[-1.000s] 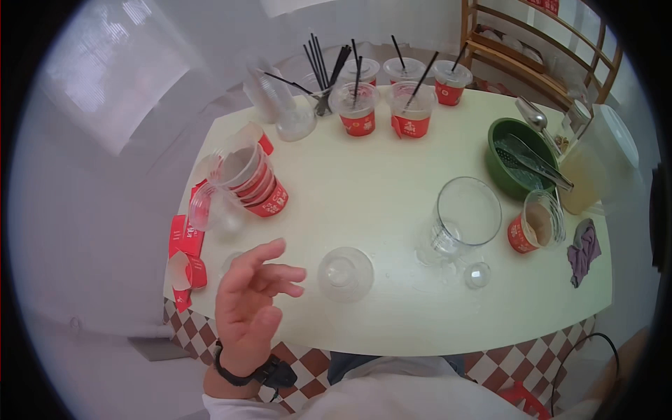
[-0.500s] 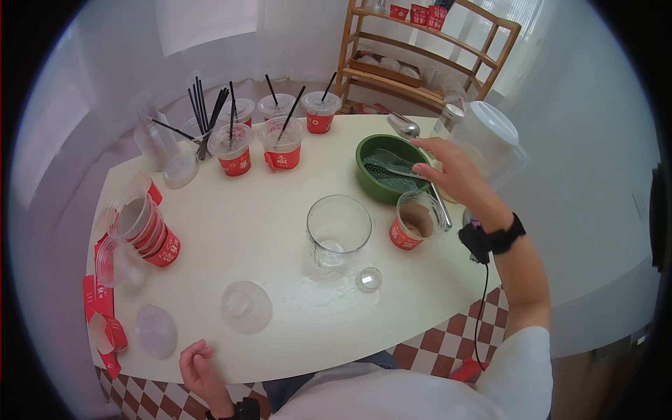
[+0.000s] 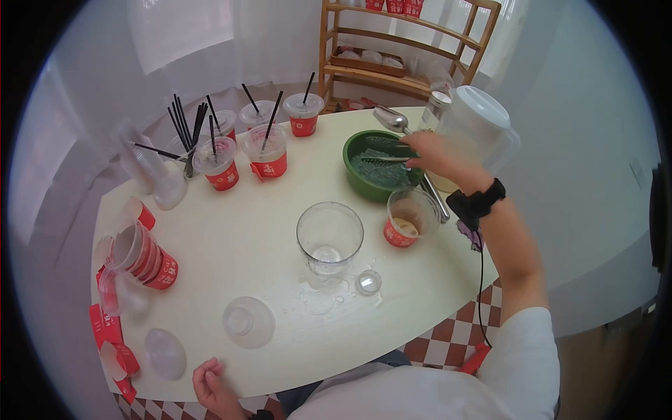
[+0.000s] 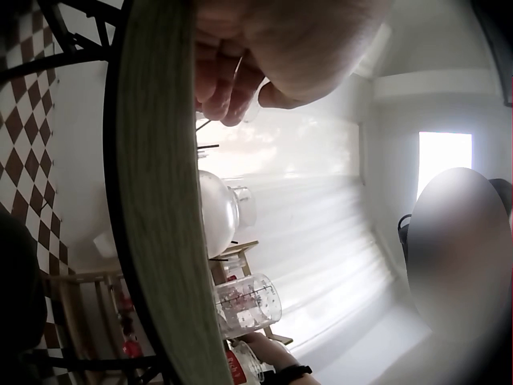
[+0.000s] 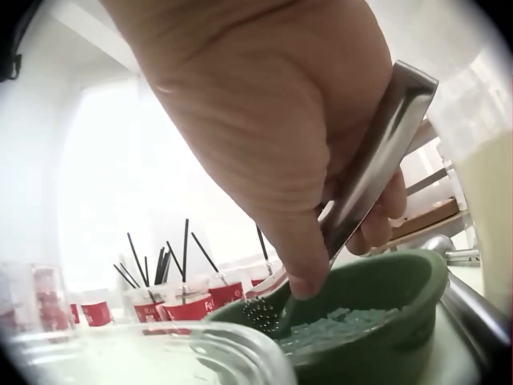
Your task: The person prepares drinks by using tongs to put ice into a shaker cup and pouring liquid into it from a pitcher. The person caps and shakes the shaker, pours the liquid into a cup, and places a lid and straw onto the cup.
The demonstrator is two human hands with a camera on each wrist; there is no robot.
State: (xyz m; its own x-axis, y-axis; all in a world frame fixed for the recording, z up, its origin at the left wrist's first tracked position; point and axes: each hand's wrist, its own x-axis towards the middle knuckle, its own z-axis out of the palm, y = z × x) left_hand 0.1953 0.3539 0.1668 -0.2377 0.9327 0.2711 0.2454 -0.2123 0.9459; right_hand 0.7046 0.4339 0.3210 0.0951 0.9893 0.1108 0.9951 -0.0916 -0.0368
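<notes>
Metal tongs with a perforated end [image 3: 385, 159] are in my right hand [image 3: 448, 162], over the green bowl [image 3: 364, 183] of clear, ice-like pieces. The right wrist view shows thumb and fingers pinching the bent metal strip [image 5: 385, 152], its holed tip inside the bowl [image 5: 401, 349]. My left hand [image 3: 215, 392] is at the table's front edge, fingers loosely curled and holding nothing; it also shows in the left wrist view [image 4: 288, 44]. Nearest to it are a clear domed piece [image 3: 248, 322] and a clear lid [image 3: 166, 353].
A large clear cup [image 3: 330, 238] stands mid-table, a small clear dome [image 3: 368, 282] beside it. Right of these is a red-sleeved cup [image 3: 400, 232]; behind, a lidded pitcher [image 3: 483, 122] and metal scoop [image 3: 392, 120]. Stacked cups [image 3: 157, 266] stand left, straw-topped drinks [image 3: 266, 154] at the back.
The head view has swung right. My left hand has come down from above the table to its front edge. My right hand has come into view, reached the bowl and taken hold of the tongs.
</notes>
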